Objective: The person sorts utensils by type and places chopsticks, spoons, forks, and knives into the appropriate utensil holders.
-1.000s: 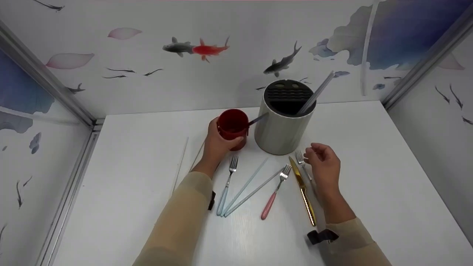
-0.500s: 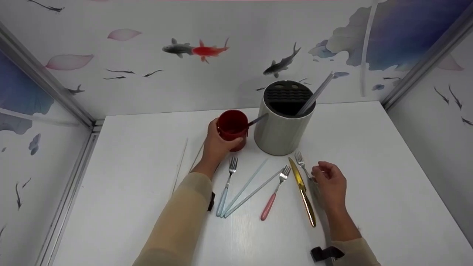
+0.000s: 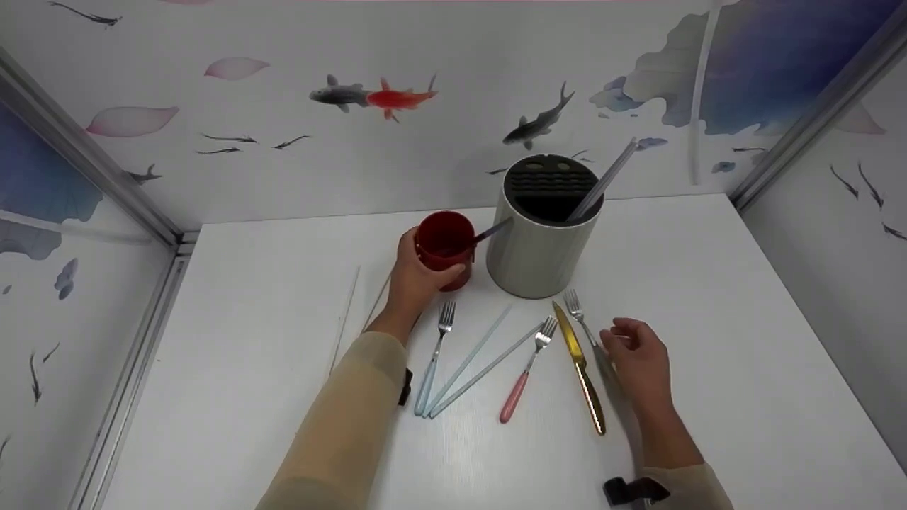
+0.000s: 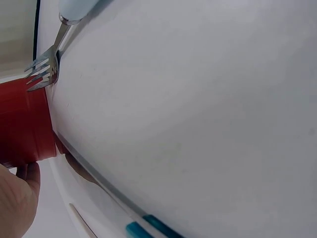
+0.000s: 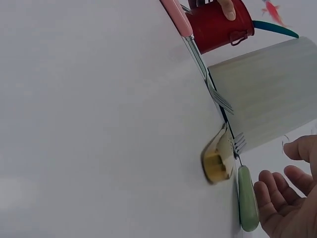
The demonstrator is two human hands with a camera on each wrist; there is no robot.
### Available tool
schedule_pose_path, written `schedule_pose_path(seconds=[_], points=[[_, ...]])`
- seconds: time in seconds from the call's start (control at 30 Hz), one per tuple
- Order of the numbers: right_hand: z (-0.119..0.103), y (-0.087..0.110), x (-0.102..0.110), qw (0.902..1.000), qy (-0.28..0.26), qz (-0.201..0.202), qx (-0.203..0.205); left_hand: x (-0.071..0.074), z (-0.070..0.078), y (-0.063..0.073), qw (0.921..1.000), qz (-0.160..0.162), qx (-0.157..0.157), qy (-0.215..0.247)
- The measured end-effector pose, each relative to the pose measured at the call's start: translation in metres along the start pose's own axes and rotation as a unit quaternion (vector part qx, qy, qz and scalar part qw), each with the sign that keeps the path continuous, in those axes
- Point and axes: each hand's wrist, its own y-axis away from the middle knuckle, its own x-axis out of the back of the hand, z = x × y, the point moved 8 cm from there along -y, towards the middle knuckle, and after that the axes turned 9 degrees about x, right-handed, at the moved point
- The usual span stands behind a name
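Observation:
My left hand (image 3: 417, 278) grips a small red bucket (image 3: 453, 278) from its left side, thumb across the near wall. A slim utensil with a teal handle (image 5: 275, 28) leans out of the bucket toward the large grey utensil holder (image 3: 535, 262). My right hand (image 3: 641, 358) holds nothing; its fingers hang loosely bent at the right of the cutlery. Beside its fingertips in the right wrist view lies a fork with a green handle (image 5: 248, 198). A gold knife (image 3: 577, 361) lies just left of that fork.
A blue-handled fork (image 3: 429, 379), a pink-handled fork (image 3: 517, 393) and two pale blue sticks (image 3: 471, 354) lie on the white table (image 3: 212, 397). Thin pale sticks (image 3: 345, 319) lie left of my left arm. Clear straws (image 3: 606, 180) stand in the holder. Printed walls enclose the table.
My right hand has drawn back toward me and slightly right, away from the holder, along the green-handled fork. My left hand stays on the red bucket.

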Motion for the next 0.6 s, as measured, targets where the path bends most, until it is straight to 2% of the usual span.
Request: schedule_pose_path(seconds=[0.2, 0.4, 0.6], points=[[0.0026, -0.0012, -0.0028, 0.9966, 0.056, -0.060, 0.010, 0.0001, 0.0004, 0.0007, 1.0000, 0.005, 0.000, -0.002], [0.0039, -0.0013, -0.0054, 0.9896, 0.102, -0.102, 0.004, -0.0001, 0.0002, 0.0000, 1.0000, 0.005, 0.004, -0.003], [0.0008, -0.0011, -0.0085, 0.9818, 0.134, -0.134, 0.017, 0.0001, -0.0002, 0.0003, 1.0000, 0.001, 0.002, -0.002]])
